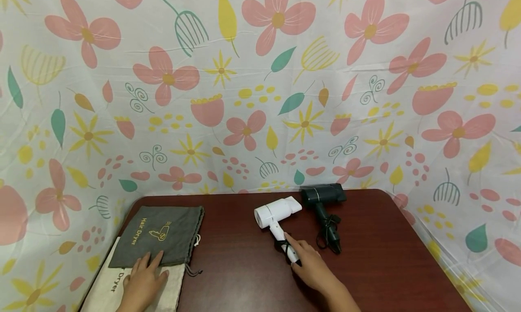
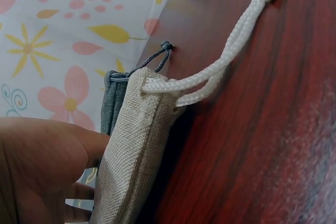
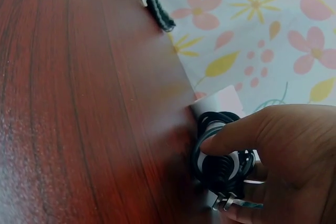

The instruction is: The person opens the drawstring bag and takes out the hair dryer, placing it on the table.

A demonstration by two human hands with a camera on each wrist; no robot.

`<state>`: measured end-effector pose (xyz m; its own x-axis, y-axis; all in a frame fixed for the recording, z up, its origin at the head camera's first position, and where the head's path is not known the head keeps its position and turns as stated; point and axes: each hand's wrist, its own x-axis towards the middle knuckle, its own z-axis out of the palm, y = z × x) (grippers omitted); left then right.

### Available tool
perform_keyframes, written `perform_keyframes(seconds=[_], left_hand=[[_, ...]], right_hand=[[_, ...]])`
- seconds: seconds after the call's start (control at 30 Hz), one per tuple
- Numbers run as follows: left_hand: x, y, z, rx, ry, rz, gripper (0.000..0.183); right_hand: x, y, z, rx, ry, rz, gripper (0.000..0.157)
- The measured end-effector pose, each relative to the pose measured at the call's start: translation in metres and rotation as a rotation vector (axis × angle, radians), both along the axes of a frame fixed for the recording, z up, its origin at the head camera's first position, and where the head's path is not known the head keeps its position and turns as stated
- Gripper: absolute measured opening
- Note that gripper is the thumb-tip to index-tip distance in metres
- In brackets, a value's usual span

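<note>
My left hand [image 1: 142,280] rests with spread fingers on the near edge of a dark grey "Hair Dryer" drawstring bag [image 1: 179,244] and the cream bag [image 1: 172,287] partly under it. In the left wrist view the thumb [image 2: 95,148] lies against the side of the cream bag [image 2: 131,150]. On the right, a white hair dryer [image 1: 274,212] lies with its nozzle pointing right and away. My right hand [image 1: 313,269] grips its handle, thumb over the bundled black cord [image 3: 218,169]. The plug prongs [image 3: 223,201] stick out beside the fingers.
A black hair dryer [image 1: 325,194], cord tied round its handle, lies just right of the white one. The dark red wooden table [image 1: 228,257] backs onto a flower-printed curtain [image 1: 244,167]. A knotted white drawstring [image 2: 226,61] trails from the cream bag.
</note>
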<state>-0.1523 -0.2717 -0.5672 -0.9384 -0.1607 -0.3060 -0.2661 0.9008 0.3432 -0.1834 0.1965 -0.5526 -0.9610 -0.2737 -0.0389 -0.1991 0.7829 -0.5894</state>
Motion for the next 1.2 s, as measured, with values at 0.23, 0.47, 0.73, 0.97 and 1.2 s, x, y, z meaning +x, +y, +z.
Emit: perform_keyframes(seconds=[0.23, 0.47, 0.73, 0.97, 1.2], left_hand=[[-0.002, 0.002, -0.001, -0.003, -0.009, 0.016, 0.077], [-0.007, 0.002, -0.002, 0.004, 0.007, 0.015, 0.075], [-0.012, 0.001, -0.005, 0.013, 0.031, 0.030, 0.078], [-0.017, 0.002, -0.002, 0.042, 0.047, 0.035, 0.076], [-0.023, 0.000, -0.003, 0.043, 0.058, 0.030, 0.076]], right_hand=[[0.000, 0.001, -0.002, 0.001, -0.008, 0.005, 0.082], [-0.003, -0.001, -0.007, 0.005, 0.014, 0.017, 0.083], [-0.006, -0.006, -0.007, -0.003, -0.005, 0.017, 0.084], [-0.010, -0.010, -0.007, -0.005, 0.001, 0.008, 0.082], [-0.015, -0.012, -0.010, 0.002, 0.050, -0.003, 0.081]])
